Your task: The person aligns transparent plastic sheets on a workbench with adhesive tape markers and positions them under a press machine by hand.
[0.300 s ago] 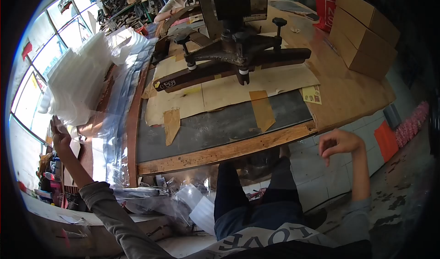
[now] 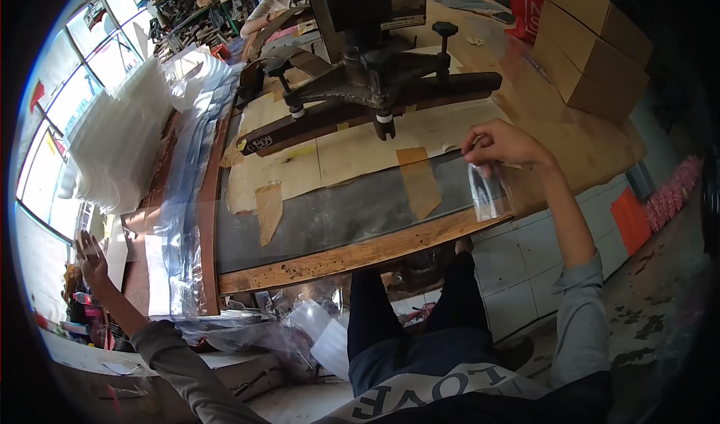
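In the head view, the right hand [image 2: 506,145] is right of centre in the frame, over the near right corner of the worktable [image 2: 592,154], its thumb and fingertips pinching a piece of clear plastic film [image 2: 489,197]. The film hangs below those fingers in shiny folds, in front of the dark board [image 2: 322,233] and the wooden edge strip [image 2: 360,251]; how far it reaches leftward cannot be told. The left hand [image 2: 92,261] is at the far left of the frame, fingers extended and slightly apart, below the stack of white foam sheets [image 2: 124,142]; whether it touches any film cannot be told. Long bluish plastic sheeting [image 2: 180,221] runs between that stack and the dark board. Across the centre, a pale sheet [image 2: 341,157] lies on the board, with two brown tape strips [image 2: 418,184] running from its near edge onto the dark surface. Above it, in the upper middle, is a dark metal press [image 2: 375,86] with a long crossbar. Cardboard boxes [image 2: 592,52] and a red bag [image 2: 527,4] stand at the upper right, and another person [image 2: 276,4] is at the top, left of the press.
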Available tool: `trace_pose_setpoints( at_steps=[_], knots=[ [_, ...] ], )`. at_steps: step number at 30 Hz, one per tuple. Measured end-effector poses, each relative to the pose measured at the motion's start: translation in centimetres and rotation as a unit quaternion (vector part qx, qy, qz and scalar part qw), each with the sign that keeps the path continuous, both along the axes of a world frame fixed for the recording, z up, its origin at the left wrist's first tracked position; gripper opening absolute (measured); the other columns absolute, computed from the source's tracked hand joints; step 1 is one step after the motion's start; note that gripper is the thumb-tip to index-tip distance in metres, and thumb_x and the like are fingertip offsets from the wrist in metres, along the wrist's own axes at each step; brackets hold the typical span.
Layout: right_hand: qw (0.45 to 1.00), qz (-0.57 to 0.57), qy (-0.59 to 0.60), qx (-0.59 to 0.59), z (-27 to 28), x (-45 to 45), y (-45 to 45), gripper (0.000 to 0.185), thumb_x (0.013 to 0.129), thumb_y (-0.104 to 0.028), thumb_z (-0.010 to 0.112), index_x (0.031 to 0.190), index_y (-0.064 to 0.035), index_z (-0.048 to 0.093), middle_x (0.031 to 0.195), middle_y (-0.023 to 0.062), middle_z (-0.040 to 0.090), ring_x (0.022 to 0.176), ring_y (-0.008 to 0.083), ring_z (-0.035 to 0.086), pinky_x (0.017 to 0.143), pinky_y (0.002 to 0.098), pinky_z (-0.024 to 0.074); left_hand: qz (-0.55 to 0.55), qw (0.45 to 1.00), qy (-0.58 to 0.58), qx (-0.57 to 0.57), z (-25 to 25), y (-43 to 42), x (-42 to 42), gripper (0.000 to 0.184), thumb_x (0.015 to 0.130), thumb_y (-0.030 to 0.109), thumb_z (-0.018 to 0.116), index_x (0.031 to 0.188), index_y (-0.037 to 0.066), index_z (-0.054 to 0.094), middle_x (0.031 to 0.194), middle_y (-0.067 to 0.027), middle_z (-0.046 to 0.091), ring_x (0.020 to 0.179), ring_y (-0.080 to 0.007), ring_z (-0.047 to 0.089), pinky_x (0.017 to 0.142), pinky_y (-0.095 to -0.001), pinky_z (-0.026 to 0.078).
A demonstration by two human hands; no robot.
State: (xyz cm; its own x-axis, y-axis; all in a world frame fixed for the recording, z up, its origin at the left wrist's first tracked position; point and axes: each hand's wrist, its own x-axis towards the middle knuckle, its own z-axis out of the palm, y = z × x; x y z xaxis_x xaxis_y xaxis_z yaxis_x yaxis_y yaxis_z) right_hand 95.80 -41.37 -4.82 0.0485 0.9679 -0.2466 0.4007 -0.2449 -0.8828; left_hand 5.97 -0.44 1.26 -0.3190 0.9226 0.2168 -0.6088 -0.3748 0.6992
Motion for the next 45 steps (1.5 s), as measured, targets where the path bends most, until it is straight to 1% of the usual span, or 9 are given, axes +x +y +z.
trace_pose_setpoints(
  at_steps=[4,7,8,10,12,14,21,39,45],
  knots=[
    [0.997,-0.011,0.073,-0.036,-0.6,0.0,1.7,0.03,0.094,-0.02,0.058,0.114,0.0026,0.057,0.085,0.0094,0.064,0.077,0.0131,0.065,0.058,0.0241,0.0541,0.117,0.918,0.354,0.133,4.3,-19.9,30.6,0.057,0.102,0.046,0.024,0.147,0.011,0.03,0.147,-0.0167,0.037,0.139,-0.0245,0.033,0.115,-0.0449,0.025],
    [0.994,-0.031,0.104,-0.028,-0.6,1.6,-0.3,0.034,0.096,-0.023,0.054,0.121,0.0015,0.055,0.096,0.0111,0.063,0.09,0.0152,0.064,0.066,0.026,0.0567,0.127,0.812,0.518,0.235,0.0,-25.9,44.6,0.061,0.102,0.045,0.016,0.143,0.004,0.035,0.143,-0.0159,0.044,0.139,-0.0278,0.032,0.115,-0.0465,0.023],
    [0.991,-0.045,0.12,-0.024,-0.4,2.1,-1.2,0.034,0.096,-0.021,0.055,0.122,0.0012,0.054,0.099,0.0107,0.062,0.092,0.0153,0.063,0.069,0.0269,0.057,0.08,0.867,0.461,0.171,-1.1,-28.7,50.6,0.059,0.102,0.043,0.024,0.144,0.003,0.034,0.141,-0.0136,0.047,0.135,-0.0271,0.039,0.114,-0.0454,0.025],
    [0.985,-0.076,0.153,-0.01,-0.3,3.0,-2.9,0.034,0.095,-0.018,0.056,0.123,0.0006,0.053,0.104,0.0098,0.061,0.097,0.0156,0.062,0.074,0.0288,0.0577,-0.019,0.837,0.482,0.258,-6.0,-32.1,58.7,0.044,0.101,0.023,0.034,0.139,0.001,0.044,0.142,-0.0129,0.046,0.135,-0.0252,0.038,0.114,-0.0444,0.025],
    [0.98,-0.082,0.181,0.02,-0.8,3.5,-4.4,0.035,0.093,-0.015,0.058,0.124,0.0008,0.052,0.105,0.0084,0.06,0.099,0.0147,0.061,0.078,0.0299,0.0574,-0.103,0.727,0.614,0.289,-7.4,-36.7,65.1,0.06,0.083,-0.002,0.056,0.141,0.008,0.044,0.144,-0.015,0.043,0.139,-0.0287,0.033,0.114,-0.0477,0.021],
    [0.974,-0.084,0.205,0.047,-1.7,3.9,-5.5,0.036,0.092,-0.011,0.059,0.124,0.0016,0.052,0.105,0.0078,0.06,0.099,0.0141,0.06,0.081,0.0302,0.0572,-0.102,0.623,0.705,0.322,-10.2,-40.0,69.3,0.058,0.084,0.018,0.065,0.139,0.014,0.046,0.147,-0.0141,0.038,0.137,-0.0286,0.036,0.109,-0.052,0.027],
    [0.964,-0.124,0.219,0.082,-3.8,3.2,-6.9,0.033,0.089,-0.006,0.062,0.12,0.0049,0.055,0.101,0.009,0.062,0.093,0.0128,0.062,0.084,0.0284,0.0555,-0.174,0.523,0.76,0.345,-12.1,-41.6,70.7,0.084,0.073,0.061,0.065,0.141,0.015,0.045,0.147,-0.0143,0.038,0.137,-0.0354,0.033,0.109,-0.056,0.023],
    [0.975,-0.161,0.08,0.127,-4.1,1.8,-6.7,0.036,0.083,0.0,0.067,0.117,0.0047,0.057,0.093,0.0094,0.065,0.087,0.0118,0.064,0.079,0.0248,0.0527,-0.172,0.493,0.786,0.332,-11.3,-40.0,71.3,0.071,0.083,0.065,0.053,0.142,0.028,0.043,0.153,-0.0175,0.026,0.14,-0.0381,0.025,0.109,-0.0619,0.015],
    [0.971,-0.196,0.032,0.132,-4.2,1.0,-6.4,0.028,0.083,0.001,0.067,0.11,0.0031,0.061,0.088,0.0068,0.066,0.084,0.0107,0.064,0.076,0.0241,0.0521,-0.184,0.505,0.773,0.338,-11.3,-39.8,71.1,0.077,0.085,0.061,0.054,0.146,0.018,0.035,0.153,-0.0191,0.023,0.14,-0.039,0.024,0.107,-0.0634,0.017]
  ],
)
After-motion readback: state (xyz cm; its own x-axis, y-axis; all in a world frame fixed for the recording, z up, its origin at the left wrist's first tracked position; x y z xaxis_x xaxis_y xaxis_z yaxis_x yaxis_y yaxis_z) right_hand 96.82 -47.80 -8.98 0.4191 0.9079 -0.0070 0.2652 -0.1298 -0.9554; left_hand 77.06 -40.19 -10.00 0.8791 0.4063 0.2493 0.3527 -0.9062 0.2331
